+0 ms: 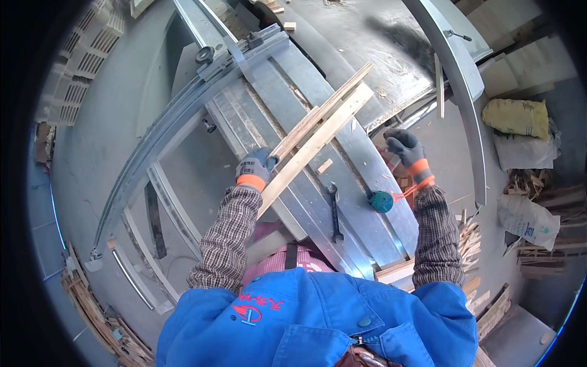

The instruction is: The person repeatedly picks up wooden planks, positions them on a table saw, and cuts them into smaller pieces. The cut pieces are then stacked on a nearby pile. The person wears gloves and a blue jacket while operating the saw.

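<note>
Both my hands wear grey work gloves with orange cuffs. My left hand (255, 166) is closed round the near end of a narrow wooden strip (309, 122), which slants away to the upper right. Beside it lies a second, paler wooden strip (321, 139), its near end passing by my left wrist. Over the right edge of the metal machine table (361, 168), my right hand (406, 150) has its fingers curled; what they hold, if anything, is unclear. A round teal tape measure (381, 201) with an orange strap lies on the table, the strap reaching toward my right cuff.
An open-ended wrench (334, 211) and a small wood offcut (324, 166) lie on the slotted table. A curved-looking metal rail (147, 137) runs along the left, another metal beam (468, 92) at the right. Sacks (516, 117) and wood scraps (553, 208) are piled far right.
</note>
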Motion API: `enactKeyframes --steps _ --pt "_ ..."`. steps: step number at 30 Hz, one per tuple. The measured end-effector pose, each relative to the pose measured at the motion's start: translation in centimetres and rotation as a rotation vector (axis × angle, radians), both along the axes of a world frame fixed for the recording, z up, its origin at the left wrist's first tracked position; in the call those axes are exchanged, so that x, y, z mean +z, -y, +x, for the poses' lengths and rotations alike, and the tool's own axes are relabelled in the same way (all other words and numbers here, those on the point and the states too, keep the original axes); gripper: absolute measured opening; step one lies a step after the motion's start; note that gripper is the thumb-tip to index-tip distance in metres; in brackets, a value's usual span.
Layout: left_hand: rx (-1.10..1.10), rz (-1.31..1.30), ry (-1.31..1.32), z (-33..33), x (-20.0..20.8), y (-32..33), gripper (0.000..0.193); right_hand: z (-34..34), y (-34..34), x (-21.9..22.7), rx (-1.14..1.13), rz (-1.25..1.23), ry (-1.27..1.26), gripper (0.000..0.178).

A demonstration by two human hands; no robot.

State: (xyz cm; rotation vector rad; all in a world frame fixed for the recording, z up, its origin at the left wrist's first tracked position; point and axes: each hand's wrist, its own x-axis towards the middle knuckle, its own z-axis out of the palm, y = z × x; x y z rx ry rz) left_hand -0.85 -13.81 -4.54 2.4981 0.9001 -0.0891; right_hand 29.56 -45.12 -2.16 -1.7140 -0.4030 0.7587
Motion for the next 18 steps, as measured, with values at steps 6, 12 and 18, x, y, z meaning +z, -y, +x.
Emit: enactKeyframes --steps 6,12,18 --pt "0.086 -0.186 0.235 -1.0 -3.1 -2.5 0.022 -3.7 -9.5 0.3 0.164 0.031 -0.074 0.028" --pt "0.059 -0.16 0.074 -0.6 -1.1 -1.4 0.035 -6.7 -14.6 -0.7 0.297 -0.015 -0.114 0.028" --pt "-0.024 -0.088 0.025 0.1 1.7 1.0 0.045 -7.8 -16.4 -3.2 0.245 -0.09 -0.213 0.028"
